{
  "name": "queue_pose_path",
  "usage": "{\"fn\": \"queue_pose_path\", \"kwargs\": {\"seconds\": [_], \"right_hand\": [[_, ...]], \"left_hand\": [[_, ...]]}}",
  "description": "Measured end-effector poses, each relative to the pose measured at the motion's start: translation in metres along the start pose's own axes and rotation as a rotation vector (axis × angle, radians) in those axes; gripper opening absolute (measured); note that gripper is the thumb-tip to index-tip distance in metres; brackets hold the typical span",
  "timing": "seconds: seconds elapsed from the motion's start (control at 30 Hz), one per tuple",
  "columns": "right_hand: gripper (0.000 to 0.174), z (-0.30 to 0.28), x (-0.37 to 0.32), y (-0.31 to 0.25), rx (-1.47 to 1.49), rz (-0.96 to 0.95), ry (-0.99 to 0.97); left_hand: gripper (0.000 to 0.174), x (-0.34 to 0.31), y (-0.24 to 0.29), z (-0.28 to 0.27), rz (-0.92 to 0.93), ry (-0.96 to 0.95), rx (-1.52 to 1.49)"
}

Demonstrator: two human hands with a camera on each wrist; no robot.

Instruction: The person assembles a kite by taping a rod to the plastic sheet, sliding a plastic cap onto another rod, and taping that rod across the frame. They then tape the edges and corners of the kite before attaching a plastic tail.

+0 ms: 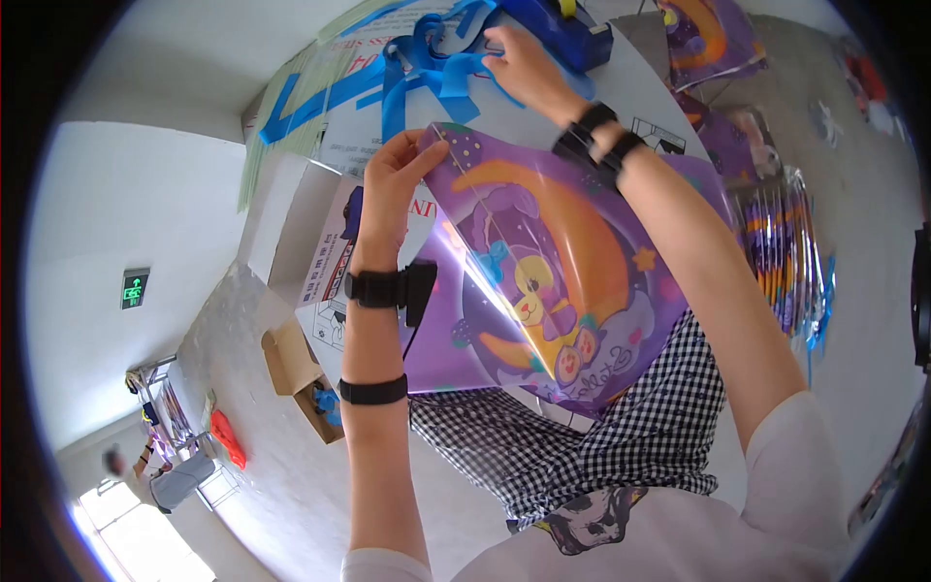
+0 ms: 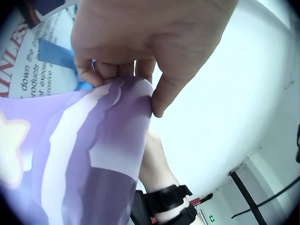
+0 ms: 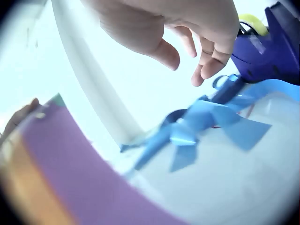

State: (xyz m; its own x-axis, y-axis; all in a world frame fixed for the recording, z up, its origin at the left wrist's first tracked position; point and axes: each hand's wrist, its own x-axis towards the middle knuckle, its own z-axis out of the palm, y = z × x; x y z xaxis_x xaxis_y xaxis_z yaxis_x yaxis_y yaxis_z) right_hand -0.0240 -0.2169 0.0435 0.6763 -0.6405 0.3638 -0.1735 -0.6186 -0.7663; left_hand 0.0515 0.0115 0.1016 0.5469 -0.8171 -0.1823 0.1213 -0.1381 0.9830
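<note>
One corner of the purple cartoon-printed sheet, spread above the lap, is pinched by the left hand, presumably to keep it steady; the right hand, fingers loose and empty, hovers near tangled blue ribbon beside the tape dispenser.

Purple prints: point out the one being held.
The print with its edge pinched by the left hand; no hand touches the other prints, at the head view's right.
</note>
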Motion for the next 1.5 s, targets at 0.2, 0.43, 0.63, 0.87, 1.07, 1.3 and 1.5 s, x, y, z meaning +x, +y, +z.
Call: {"fn": "queue_pose_path", "kwargs": {"seconds": [0.2, 0.43, 0.63, 0.87, 1.07, 1.3, 1.5], "right_hand": [[0.041, -0.11, -0.071, -0.154, 0.47, -0.175, -0.411], [0.038, -0.175, -0.126, -0.245, 0.499, -0.391, -0.394], [0.028, -0.201, -0.172, -0.288, 0.479, -0.568, -0.339], [0.024, -0.227, -0.218, -0.322, 0.344, -0.708, -0.257], [0.023, -0.231, -0.231, -0.337, 0.248, -0.775, -0.201], [0.024, -0.23, -0.238, -0.349, 0.139, -0.836, -0.107], [0.023, -0.226, -0.24, -0.35, 0.149, -0.825, -0.046]], "left_hand": [[0.014, -0.083, 0.073, 0.023, 0.231, 0.11, 0.144], [0.015, -0.196, 0.131, 0.068, 0.52, 0.196, 0.214], [0.014, -0.254, 0.137, 0.087, 0.627, 0.284, 0.226], [0.015, -0.293, 0.128, 0.101, 0.818, 0.327, 0.113], [0.015, -0.309, 0.134, 0.107, 0.806, 0.293, -0.087], [0.014, -0.312, 0.134, 0.103, 0.855, 0.29, -0.084], [0.013, -0.318, 0.139, 0.104, 0.785, 0.327, -0.097]]}}
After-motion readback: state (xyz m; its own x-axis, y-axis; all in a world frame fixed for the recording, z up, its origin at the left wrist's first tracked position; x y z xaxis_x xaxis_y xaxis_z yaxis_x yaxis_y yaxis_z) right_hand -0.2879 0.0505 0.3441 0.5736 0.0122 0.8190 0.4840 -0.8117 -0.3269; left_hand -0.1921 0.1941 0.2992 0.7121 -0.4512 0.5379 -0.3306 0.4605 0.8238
